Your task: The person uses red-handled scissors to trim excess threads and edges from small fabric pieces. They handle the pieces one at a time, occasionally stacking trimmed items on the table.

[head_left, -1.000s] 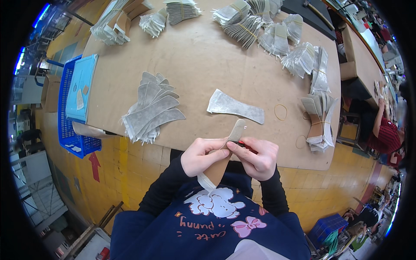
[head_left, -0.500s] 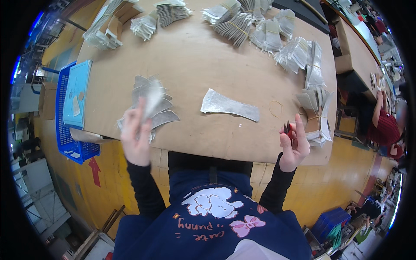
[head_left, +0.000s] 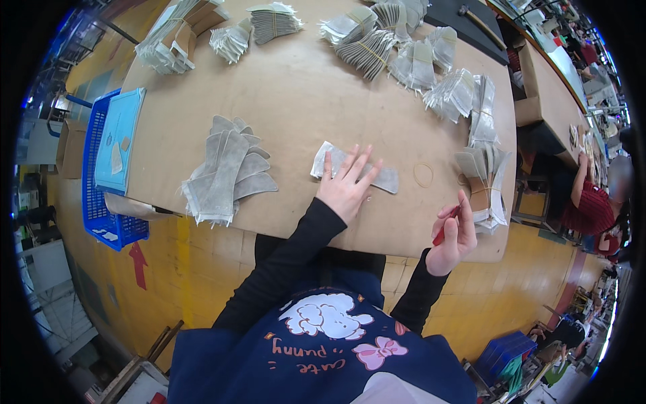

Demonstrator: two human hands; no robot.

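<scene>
Your left hand point(head_left: 348, 183) is lying flat with fingers spread wide, pressing on a grey fabric piece point(head_left: 387, 178) that is resting on the brown cardboard-covered table point(head_left: 303, 94). Your right hand point(head_left: 455, 233) is hovering off the table's near edge, fingers curled around a small red tool point(head_left: 445, 226). A fanned stack of grey fabric pieces point(head_left: 225, 168) is sitting to your left, and a rubber band point(head_left: 423, 175) is lying just right of the pressed piece.
</scene>
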